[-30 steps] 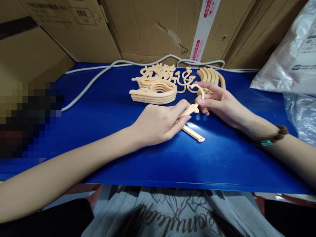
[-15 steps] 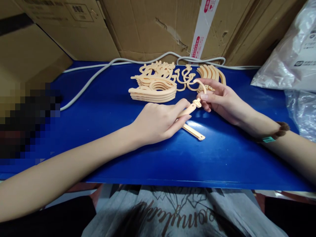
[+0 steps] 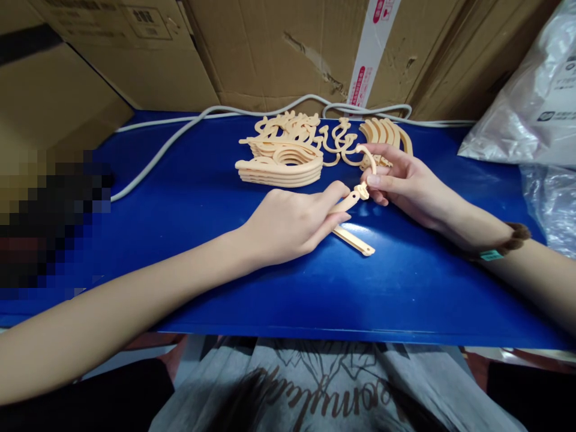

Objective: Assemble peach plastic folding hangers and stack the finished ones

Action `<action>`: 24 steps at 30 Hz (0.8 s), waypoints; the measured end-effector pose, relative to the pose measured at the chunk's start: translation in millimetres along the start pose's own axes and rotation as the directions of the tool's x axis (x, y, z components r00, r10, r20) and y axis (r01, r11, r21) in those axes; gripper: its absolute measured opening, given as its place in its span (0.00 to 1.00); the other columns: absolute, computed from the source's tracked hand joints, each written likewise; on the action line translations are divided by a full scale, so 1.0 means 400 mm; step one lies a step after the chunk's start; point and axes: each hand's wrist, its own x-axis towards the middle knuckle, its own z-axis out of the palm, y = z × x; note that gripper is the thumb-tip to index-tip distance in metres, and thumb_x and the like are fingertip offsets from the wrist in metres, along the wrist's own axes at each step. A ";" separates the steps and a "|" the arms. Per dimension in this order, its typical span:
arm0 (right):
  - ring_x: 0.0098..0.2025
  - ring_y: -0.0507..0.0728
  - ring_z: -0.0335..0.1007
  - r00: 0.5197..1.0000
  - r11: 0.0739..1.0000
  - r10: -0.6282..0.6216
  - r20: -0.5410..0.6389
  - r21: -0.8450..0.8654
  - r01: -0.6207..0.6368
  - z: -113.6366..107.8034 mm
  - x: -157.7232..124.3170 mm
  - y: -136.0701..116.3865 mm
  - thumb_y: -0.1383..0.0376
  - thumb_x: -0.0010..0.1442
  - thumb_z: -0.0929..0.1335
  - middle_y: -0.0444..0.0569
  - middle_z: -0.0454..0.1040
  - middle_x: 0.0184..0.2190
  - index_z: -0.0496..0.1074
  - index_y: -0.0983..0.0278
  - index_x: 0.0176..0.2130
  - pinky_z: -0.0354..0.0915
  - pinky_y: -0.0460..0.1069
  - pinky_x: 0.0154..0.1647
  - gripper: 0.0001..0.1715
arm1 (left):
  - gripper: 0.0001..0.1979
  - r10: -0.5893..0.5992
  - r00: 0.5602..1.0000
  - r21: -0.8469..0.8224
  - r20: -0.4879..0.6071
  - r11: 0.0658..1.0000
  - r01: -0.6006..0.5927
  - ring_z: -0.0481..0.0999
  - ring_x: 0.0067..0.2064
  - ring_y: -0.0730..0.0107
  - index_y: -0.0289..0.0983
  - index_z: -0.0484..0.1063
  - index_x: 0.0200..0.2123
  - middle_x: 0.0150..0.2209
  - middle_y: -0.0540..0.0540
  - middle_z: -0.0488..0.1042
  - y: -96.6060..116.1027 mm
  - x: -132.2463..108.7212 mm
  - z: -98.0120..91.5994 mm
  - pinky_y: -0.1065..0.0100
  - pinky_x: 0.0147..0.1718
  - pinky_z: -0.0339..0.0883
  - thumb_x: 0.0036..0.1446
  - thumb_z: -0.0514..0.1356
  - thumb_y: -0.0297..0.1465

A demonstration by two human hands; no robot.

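Note:
Between its thumb and fingers my left hand (image 3: pixel 297 222) pinches a beige plastic arm (image 3: pixel 345 203) with a hole at its end. A second flat beige bar (image 3: pixel 355 241) sticks out below that hand, its left end hidden. My right hand (image 3: pixel 396 177) is closed on a curved beige hook (image 3: pixel 371 161). The hook's wider base (image 3: pixel 361 191) meets or nearly meets the holed end of the arm; whether they are joined cannot be told.
Behind my hands lie stacked beige hanger pieces (image 3: pixel 279 171), a heap of hooks (image 3: pixel 290 126) and curved arms (image 3: pixel 387 131). A white cable (image 3: pixel 166 147) runs before cardboard boxes (image 3: pixel 265 54). A plastic bag (image 3: pixel 517 114) sits at the right.
The hook's base has turned and tilted against the end of the arm, whose hole shows more clearly. Both hands keep their grip and have barely moved.

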 end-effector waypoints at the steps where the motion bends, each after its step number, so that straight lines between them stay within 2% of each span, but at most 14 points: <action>1: 0.28 0.51 0.68 1.000 1.000 0.000 0.005 -0.007 0.000 0.001 -0.001 -0.001 0.48 0.48 0.90 0.37 0.75 0.29 0.77 0.56 0.58 0.63 0.49 0.28 0.46 | 0.13 0.001 1.000 0.013 0.002 1.000 -0.001 0.86 0.32 0.64 0.35 0.75 0.57 0.35 0.48 0.85 0.002 0.000 0.001 0.68 0.25 0.56 0.84 0.53 0.35; 6: 0.28 0.52 0.69 0.999 0.999 0.008 0.049 -0.040 -0.006 0.002 -0.001 -0.005 0.47 0.47 0.90 0.36 0.74 0.29 0.76 0.55 0.57 0.62 0.49 0.28 0.46 | 0.13 0.020 0.999 0.003 0.048 1.000 -0.020 0.87 0.34 0.67 0.37 0.74 0.58 0.37 0.48 0.87 0.004 -0.001 0.005 0.69 0.24 0.52 0.86 0.53 0.35; 12: 0.28 0.50 0.69 0.997 0.999 -0.002 0.081 -0.037 0.005 0.005 -0.001 -0.005 0.49 0.49 0.90 0.37 0.77 0.30 0.74 0.56 0.58 0.60 0.47 0.27 0.46 | 0.20 0.052 0.994 -0.012 -0.100 0.998 -0.054 0.79 0.27 0.70 0.38 0.77 0.51 0.31 0.51 0.84 -0.008 -0.003 0.004 0.67 0.24 0.50 0.88 0.45 0.34; 18: 0.29 0.50 0.69 0.998 0.999 0.001 0.064 -0.036 0.001 0.005 0.000 -0.003 0.48 0.48 0.90 0.37 0.79 0.31 0.74 0.56 0.59 0.62 0.47 0.27 0.48 | 0.17 0.021 1.000 0.004 -0.021 1.000 -0.020 0.81 0.28 0.66 0.37 0.77 0.54 0.28 0.51 0.81 -0.003 -0.001 0.000 0.68 0.25 0.50 0.85 0.53 0.41; 24: 0.32 0.52 0.72 0.999 0.999 0.002 0.040 -0.053 0.000 -0.005 0.001 0.002 0.48 0.49 0.90 0.40 0.79 0.33 0.75 0.56 0.63 0.63 0.47 0.27 0.50 | 0.14 0.007 0.999 0.043 -0.036 0.999 -0.005 0.83 0.30 0.65 0.37 0.77 0.53 0.31 0.49 0.84 0.001 0.001 0.004 0.66 0.25 0.50 0.84 0.55 0.38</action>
